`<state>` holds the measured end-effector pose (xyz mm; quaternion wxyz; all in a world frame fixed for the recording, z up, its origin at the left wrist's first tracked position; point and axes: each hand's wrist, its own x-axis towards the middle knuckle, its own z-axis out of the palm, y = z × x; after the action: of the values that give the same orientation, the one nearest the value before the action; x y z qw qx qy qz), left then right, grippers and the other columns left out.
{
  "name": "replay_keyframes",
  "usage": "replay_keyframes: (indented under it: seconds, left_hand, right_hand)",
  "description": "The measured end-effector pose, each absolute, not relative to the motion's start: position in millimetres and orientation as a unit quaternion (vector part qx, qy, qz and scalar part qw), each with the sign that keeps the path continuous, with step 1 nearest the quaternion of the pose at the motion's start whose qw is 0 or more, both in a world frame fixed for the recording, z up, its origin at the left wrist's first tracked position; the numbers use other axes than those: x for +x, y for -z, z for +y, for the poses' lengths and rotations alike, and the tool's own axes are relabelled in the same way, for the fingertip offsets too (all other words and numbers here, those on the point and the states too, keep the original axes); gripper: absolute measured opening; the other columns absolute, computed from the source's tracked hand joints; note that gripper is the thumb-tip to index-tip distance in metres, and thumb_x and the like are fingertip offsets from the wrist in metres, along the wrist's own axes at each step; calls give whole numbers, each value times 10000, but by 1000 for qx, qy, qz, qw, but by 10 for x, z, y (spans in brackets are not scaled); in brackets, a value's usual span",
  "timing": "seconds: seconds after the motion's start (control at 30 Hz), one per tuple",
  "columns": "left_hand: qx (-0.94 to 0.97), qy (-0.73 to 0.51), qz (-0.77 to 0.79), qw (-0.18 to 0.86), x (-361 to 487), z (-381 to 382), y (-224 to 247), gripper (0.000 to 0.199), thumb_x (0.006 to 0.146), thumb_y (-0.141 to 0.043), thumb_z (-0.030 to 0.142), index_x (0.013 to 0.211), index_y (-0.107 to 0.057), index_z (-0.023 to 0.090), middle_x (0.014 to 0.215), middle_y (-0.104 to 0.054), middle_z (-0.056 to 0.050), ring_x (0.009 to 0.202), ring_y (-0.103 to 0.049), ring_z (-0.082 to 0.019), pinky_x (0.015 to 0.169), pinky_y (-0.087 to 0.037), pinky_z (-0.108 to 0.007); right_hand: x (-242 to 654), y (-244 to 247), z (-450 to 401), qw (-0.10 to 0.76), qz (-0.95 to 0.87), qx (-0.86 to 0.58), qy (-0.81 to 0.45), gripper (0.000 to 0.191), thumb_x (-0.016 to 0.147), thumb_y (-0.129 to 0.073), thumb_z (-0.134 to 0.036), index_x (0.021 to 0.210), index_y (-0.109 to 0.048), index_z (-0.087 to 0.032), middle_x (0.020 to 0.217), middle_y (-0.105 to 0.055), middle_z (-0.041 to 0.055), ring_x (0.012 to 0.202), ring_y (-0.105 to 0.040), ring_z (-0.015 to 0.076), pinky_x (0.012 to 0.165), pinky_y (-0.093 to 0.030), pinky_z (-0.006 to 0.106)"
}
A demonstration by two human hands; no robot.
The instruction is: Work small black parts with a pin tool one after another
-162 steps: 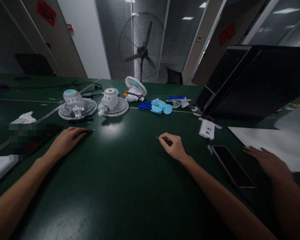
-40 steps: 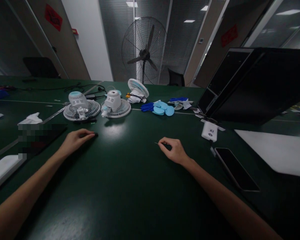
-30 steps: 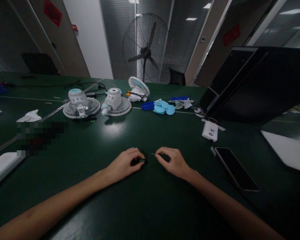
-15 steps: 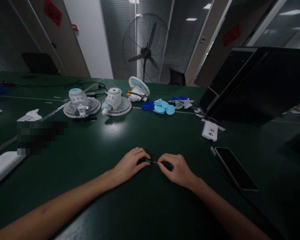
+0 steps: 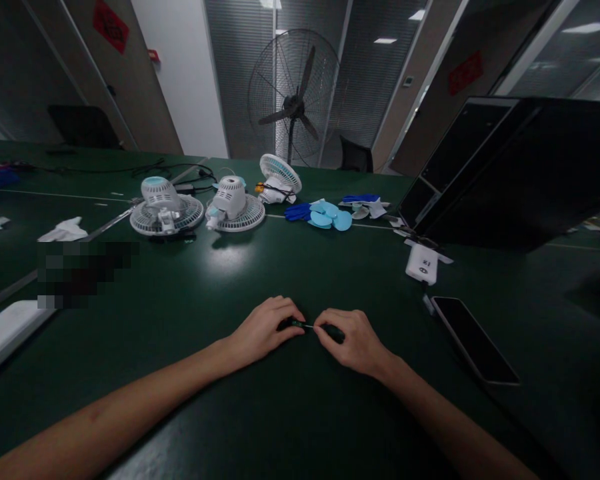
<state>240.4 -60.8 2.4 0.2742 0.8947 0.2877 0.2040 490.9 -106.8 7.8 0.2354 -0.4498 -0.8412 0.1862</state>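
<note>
Close to the table's near middle, a small screwdriver (image 5: 299, 324) with a dark green handle and a thin metal shaft lies level between my hands. Its handle is in the fingers of my left hand (image 5: 273, 323), thumb below and fingertips above. My right hand (image 5: 354, 339) is closed in a pinch at the far end of the shaft. The fingertips hide the screwdriver's tip. Both hands rest low over the green tabletop (image 5: 260, 413), a short gap apart.
Two white fan heads (image 5: 166, 212) (image 5: 236, 208) lie face down, with a third (image 5: 280, 179) behind. Light-blue fan blades (image 5: 331, 215) sit beside blue gloves (image 5: 298, 212). On the right are a white power bank (image 5: 422, 264), a phone (image 5: 475, 340) and a large black monitor (image 5: 510, 173).
The view has shifted slightly. My left hand has come a little nearer to my right hand, and less of the shaft shows between them. Both keep their hold.
</note>
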Motion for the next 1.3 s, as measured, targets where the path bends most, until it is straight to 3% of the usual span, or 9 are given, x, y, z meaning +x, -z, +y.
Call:
replay_keyframes:
  seconds: [0.37, 0.57, 0.87, 1.0, 1.17, 1.3]
  left_hand:
    - [894, -209, 286, 275, 2430, -595, -20, 183, 984, -649, 351, 1088, -691, 207, 1115, -658, -64, 1058, -576, -223, 960, -455, -385]
    - [896, -203, 275, 284, 2370, -595, -23, 221, 991, -638, 335, 1183, -671, 230, 1185, -643, -68, 1131, -578, -228, 1042, -443, -420]
    - [895, -172, 284, 298, 1825, -597, 18, 331, 1081, -404, 246, 1341, -606, 277, 1310, -577, -83, 1225, -548, -205, 1061, -468, -354]
    - [879, -176, 379, 229, 1152, -270, 69, 353, 1084, -381, 316, 1349, -609, 266, 1338, -570, -83, 1216, -560, -222, 1077, -453, -366]
    - [806, -205, 543, 115, 107, 228, 71, 417, 1033, -430, 398, 1290, -642, 148, 1301, -593, -121, 1149, -594, -269, 1029, -465, -377]
    - [750, -211, 625, 56, -256, 352, 68, 471, 1009, -440, 403, 1310, -631, 96, 1274, -595, -125, 1075, -609, -262, 960, -484, -340]
  right_hand:
    - [4760, -53, -1074, 313, -827, -410, -223, 118, 1001, -580, -239, 991, -691, -200, 912, -713, 32, 790, -676, 169, 737, -493, 295]
    - [4847, -49, -1061, 358, -799, -423, -233, 121, 1003, -579, -224, 967, -692, -197, 911, -718, 33, 818, -686, 175, 765, -507, 306]
    - [4908, -80, -1094, 365, -779, -437, -264, 126, 1002, -593, -225, 960, -707, -192, 886, -709, 20, 793, -678, 163, 725, -515, 292]
    - [4923, -69, -1101, 359, -780, -432, -276, 136, 1007, -586, -230, 960, -707, -189, 876, -707, 20, 780, -674, 163, 711, -515, 293]
    - [4922, -77, -1118, 357, -782, -424, -284, 145, 1012, -586, -241, 968, -713, -188, 880, -706, 21, 783, -674, 159, 711, -524, 287]
    - [4916, -68, -1111, 352, -784, -425, -285, 156, 1016, -583, -257, 973, -712, -183, 884, -709, 29, 777, -674, 163, 698, -529, 287]
